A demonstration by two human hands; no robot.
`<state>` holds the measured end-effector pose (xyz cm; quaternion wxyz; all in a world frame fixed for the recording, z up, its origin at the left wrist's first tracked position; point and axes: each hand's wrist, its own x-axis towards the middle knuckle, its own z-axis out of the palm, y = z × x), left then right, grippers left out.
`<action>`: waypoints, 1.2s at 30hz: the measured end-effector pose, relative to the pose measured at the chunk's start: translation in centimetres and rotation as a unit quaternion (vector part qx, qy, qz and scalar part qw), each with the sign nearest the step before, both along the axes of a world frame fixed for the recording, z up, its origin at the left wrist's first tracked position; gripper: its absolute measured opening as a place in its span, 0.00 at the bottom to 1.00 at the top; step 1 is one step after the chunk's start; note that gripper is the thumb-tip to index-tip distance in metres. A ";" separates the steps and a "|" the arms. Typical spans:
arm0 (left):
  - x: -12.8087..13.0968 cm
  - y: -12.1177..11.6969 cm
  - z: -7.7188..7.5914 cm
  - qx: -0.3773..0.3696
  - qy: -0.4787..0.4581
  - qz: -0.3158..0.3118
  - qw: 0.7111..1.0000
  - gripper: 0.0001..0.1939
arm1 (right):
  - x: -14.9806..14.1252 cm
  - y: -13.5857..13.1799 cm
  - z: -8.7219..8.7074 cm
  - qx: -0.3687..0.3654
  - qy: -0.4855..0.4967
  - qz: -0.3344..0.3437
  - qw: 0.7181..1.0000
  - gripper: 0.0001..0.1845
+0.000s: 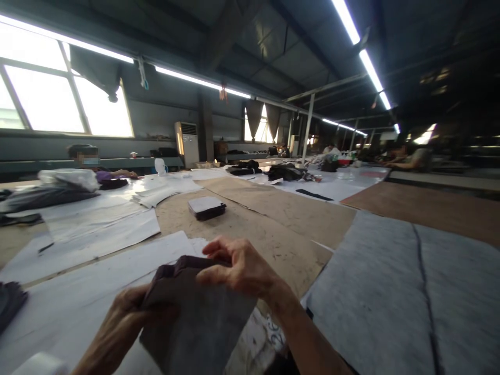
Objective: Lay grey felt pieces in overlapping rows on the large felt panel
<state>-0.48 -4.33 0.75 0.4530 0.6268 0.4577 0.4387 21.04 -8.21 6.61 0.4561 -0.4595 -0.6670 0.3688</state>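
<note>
A stack of dark grey-brown fabric pieces (199, 317) is held up between my hands, tilted toward me above the near edge of the table. My left hand (135, 312) is closed around its left side, with the fingers partly hidden behind the cloth. At the top edge, my right hand (240, 268) pinches the layers, the thumb on the near face and the fingers over the far side. Beyond my hands, a small block of stacked dark pieces with a pale top (207, 207) lies on the brown paper.
White paper sheets (97, 271) and brown paper (273, 234) cover the table. Grey felt-like material (375, 291) lies at right. Dark fabric piles (287, 173) lie farther back. A plastic-wrapped bundle (58, 190) is at left, near a seated person (88, 161). Dark cloth (11, 304) lies at the left edge.
</note>
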 end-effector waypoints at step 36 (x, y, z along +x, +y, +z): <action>0.3 1.2 -1.5 -0.007 -0.247 -0.026 0.969 0.12 | -0.9 1.6 -5.3 -0.004 0.162 -0.062 0.985 0.18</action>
